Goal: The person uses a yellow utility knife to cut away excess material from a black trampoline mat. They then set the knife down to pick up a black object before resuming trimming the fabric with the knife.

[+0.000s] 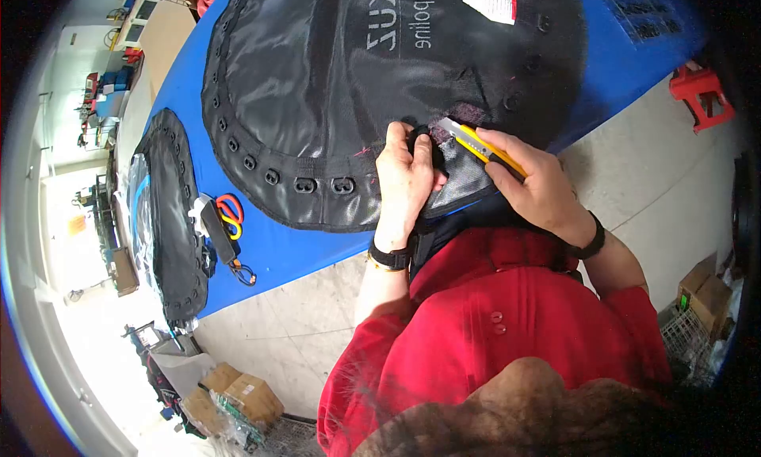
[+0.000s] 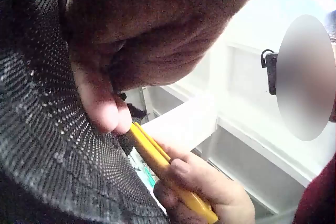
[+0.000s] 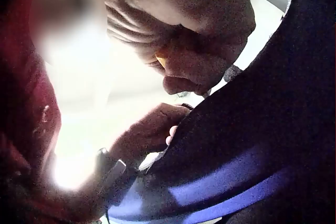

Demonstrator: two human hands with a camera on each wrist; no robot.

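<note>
A black trampoline mat [image 1: 317, 76] with white lettering lies on the blue table, its rim lined with black buckles. At its near edge the left hand [image 1: 406, 175] pinches a folded bit of black material. The right hand [image 1: 539, 187] grips a yellow utility knife [image 1: 485, 150], whose tip points at the mat beside the left fingers, near a purplish patch [image 1: 468, 112]. In the left wrist view the knife [image 2: 168, 171] lies just below the left fingertips [image 2: 107, 116], against the mesh [image 2: 68, 145]. Whether the blade touches the mat cannot be told.
Left on the blue table [image 1: 265, 259] are a smaller black mat [image 1: 168, 219] and scissors [image 1: 230, 215] with red and yellow handles beside a dark tool. A white label [image 1: 490, 3] is on the large mat. A red stool [image 1: 701, 99] and cardboard boxes [image 1: 252, 395] stand on the floor.
</note>
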